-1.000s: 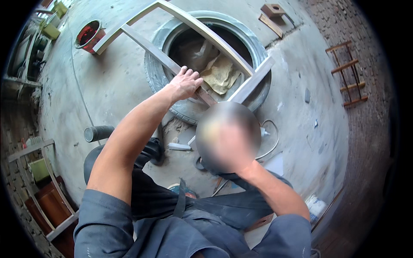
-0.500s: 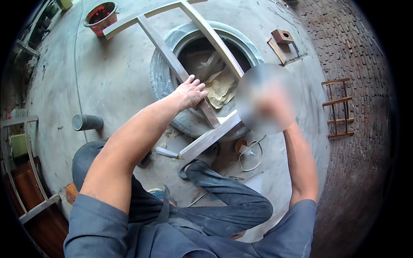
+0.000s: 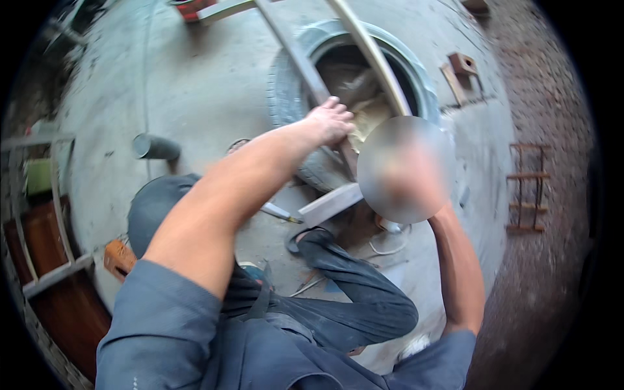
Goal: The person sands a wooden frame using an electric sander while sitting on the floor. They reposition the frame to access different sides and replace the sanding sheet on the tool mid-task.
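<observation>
A ladder-like wooden frame (image 3: pixel 296 55) leans across a grey, dusty tyre (image 3: pixel 284 91) on the floor. My left hand (image 3: pixel 331 121) grips its left rail, the fingers bent over the wood. At the near end a pale wooden crosspiece (image 3: pixel 330 203) joins the rails. Near the right rail and the crosspiece's right end is my right hand (image 3: pixel 419 170), under a round blurred patch. That patch hides its fingers and anything in them. Crumpled tan paper (image 3: pixel 369 117) lies inside the tyre.
A dark grey cylinder (image 3: pixel 156 147) and an orange hollow brick (image 3: pixel 119 260) are at the left, near another wooden frame (image 3: pixel 58 276). Far left stands a red bucket (image 3: pixel 190 8). A white-handled tool (image 3: pixel 281 212) lies by my foot. Rightward are a brown block (image 3: pixel 463 64) and a small wooden rack (image 3: pixel 528 175).
The whole view has shifted, so most things sit farther right in the picture and the bucket is partly cut off. My left hand stays on the same rail.
</observation>
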Action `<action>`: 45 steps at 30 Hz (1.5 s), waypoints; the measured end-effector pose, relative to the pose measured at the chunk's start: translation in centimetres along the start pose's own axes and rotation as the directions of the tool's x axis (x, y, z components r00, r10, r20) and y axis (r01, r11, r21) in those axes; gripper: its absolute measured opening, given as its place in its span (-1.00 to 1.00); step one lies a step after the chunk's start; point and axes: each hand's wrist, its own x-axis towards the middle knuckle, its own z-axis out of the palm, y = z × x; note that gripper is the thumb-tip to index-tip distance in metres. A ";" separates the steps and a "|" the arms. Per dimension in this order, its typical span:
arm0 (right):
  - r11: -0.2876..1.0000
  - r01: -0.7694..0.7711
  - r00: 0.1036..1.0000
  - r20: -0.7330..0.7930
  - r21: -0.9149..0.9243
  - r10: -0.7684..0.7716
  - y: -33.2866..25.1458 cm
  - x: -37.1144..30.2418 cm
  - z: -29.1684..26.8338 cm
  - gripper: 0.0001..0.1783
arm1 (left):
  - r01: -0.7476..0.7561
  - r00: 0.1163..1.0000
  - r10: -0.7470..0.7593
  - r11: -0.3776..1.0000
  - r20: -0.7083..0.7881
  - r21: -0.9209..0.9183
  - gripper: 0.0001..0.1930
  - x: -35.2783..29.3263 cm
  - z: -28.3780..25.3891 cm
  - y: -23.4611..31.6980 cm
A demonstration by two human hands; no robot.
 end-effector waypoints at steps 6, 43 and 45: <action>0.992 0.005 0.994 0.107 -0.126 0.009 -9.7 -1.4 0.0 -0.45 | 0.048 0.996 -0.046 0.998 0.074 -0.037 -0.54 0.1 -0.6 0.1; 0.996 -0.088 0.959 -0.270 0.026 0.091 -4.7 -9.7 8.8 -0.56 | -0.024 0.996 0.028 0.999 0.085 -0.046 -0.51 0.3 -0.8 -0.7; 0.997 -0.029 0.960 -0.276 0.071 0.047 -7.6 -11.4 9.0 -0.57 | -0.033 0.997 0.035 0.999 0.067 -0.037 -0.50 0.3 -0.5 -0.6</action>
